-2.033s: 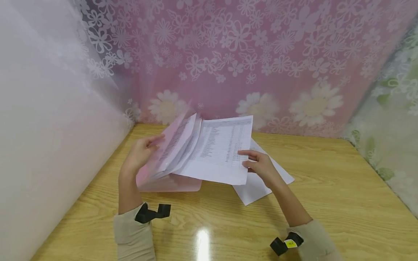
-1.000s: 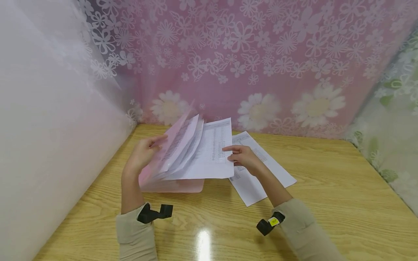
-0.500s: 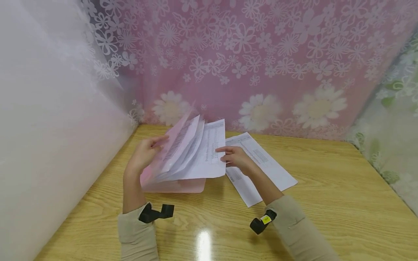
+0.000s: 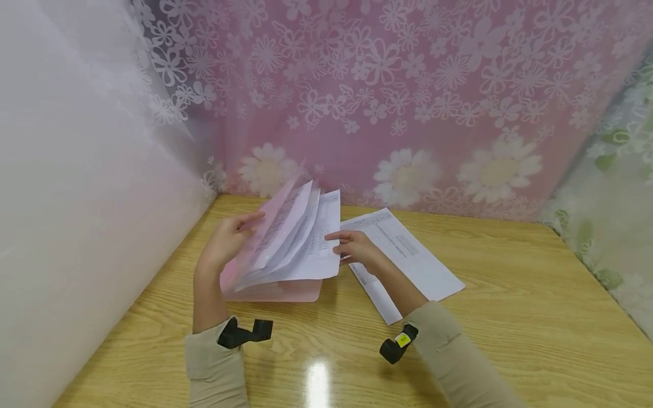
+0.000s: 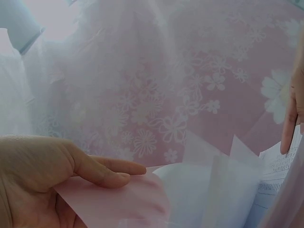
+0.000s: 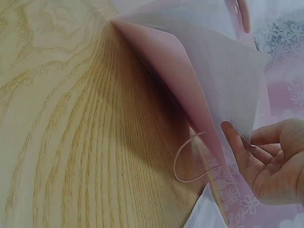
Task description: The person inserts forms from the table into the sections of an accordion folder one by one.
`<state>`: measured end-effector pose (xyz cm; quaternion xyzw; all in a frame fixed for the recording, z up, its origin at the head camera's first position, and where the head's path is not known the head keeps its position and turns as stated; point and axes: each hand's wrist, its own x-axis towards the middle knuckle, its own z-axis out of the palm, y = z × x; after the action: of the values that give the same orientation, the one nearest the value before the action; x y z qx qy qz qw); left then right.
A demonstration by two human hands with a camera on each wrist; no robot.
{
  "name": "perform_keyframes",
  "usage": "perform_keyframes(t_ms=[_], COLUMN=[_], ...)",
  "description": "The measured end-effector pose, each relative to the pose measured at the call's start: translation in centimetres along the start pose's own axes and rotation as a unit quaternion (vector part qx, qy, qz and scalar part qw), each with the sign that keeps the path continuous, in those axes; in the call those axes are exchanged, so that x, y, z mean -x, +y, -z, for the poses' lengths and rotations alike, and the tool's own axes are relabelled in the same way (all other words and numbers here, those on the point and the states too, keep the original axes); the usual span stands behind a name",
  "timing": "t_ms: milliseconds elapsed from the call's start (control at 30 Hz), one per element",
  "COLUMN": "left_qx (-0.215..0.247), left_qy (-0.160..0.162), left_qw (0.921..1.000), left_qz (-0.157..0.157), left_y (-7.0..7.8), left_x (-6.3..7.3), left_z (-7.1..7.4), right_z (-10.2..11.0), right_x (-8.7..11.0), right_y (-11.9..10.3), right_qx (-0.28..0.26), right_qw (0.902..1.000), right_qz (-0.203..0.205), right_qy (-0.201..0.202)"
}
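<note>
Left of centre, our left hand [image 4: 223, 242] pinches the raised cover [image 5: 116, 202] of the pink folder [image 4: 301, 292], seemingly keeping it open, while mid-frame our right hand [image 4: 358, 249] pinches a printed sheet [image 4: 321, 265] by its edge, apparently against drooping.

The head view looks forward and down from above, while 2 close wrist views, the left facing the floral curtain [image 5: 142, 104], the right tilted over the table [image 6: 71, 118], share the pink folder [image 6: 173, 66].
</note>
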<state>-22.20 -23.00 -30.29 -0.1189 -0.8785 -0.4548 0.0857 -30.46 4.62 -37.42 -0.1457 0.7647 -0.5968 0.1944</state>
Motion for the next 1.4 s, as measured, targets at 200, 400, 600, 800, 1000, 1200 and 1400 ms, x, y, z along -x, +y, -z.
perform_keyframes(t_ms=[200, 400, 600, 800, 1000, 1200, 1400], left_qx=[0.001, -0.005, 0.000, 0.002, 0.005, -0.007, 0.003], left_qy=[-0.001, 0.002, 0.002, -0.001, -0.005, 0.001, -0.002], left_qw=[1.0000, 1.0000, 1.0000, 1.0000, 1.0000, 1.0000, 1.0000], left_qz=[0.002, 0.005, 0.007, 0.002, 0.000, -0.003, -0.002], left_y=[0.0, 0.1, 0.0, 0.3, 0.2, 0.4, 0.4], left_x=[-0.1, -0.1, -0.1, 0.0, 0.0, 0.0, -0.1], left_z=[-0.1, -0.1, 0.0, 0.0, 0.1, 0.0, -0.2], right_z=[-0.8, -1.9, -2.9, -3.9, -4.7, -5.2, -5.7], right_x=[-0.4, -0.7, -1.3, -1.6, -1.6, -1.7, -1.8], right_y=[-0.3, -1.0, -1.3, -1.1, -1.5, -1.5, -1.3], right_qx=[-0.004, -0.034, -0.054, -0.059, -0.052, -0.041, -0.019], right_qw=[0.9997, 0.9985, 0.9970, 0.9972, 0.9980, 0.9990, 0.9997], right_qz=[-0.003, -0.002, -0.015, -0.018, -0.031, -0.013, 0.014], right_qy=[-0.024, -0.042, -0.052, -0.043, -0.018, -0.009, -0.004])
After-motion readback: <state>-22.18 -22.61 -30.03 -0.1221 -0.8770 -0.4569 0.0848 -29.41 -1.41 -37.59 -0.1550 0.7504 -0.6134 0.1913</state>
